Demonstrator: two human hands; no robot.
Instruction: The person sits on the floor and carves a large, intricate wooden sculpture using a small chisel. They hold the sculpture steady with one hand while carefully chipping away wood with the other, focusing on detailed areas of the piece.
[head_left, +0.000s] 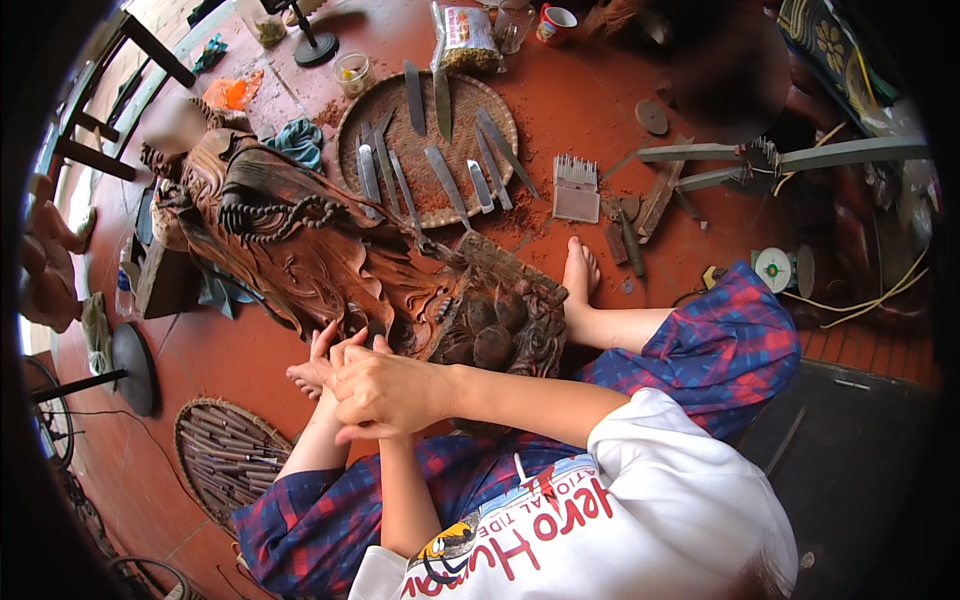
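My right hand [385, 392] is closed, with its forearm crossing from the right. It overlaps my left hand [323, 342], whose visible fingers stretch out beyond it; most of the left palm is hidden. What my right fingers hold, if anything, is out of sight. Both hands are at the near edge of a brown carved wooden statue [330, 265] of a robed figure with a bead string. The statue lies tilted, its head to the far left and its base, carved with round fruit-like shapes [493, 347], between my legs.
Several flat blades [443, 105] lie on a round woven tray [350, 130] beyond the statue. A flat basket [190, 410] of dark-handled tools is at lower left. A clear case of thin bits [576, 190], a wooden-handled tool [631, 245] and a small dial scale [773, 270] lie rightward.
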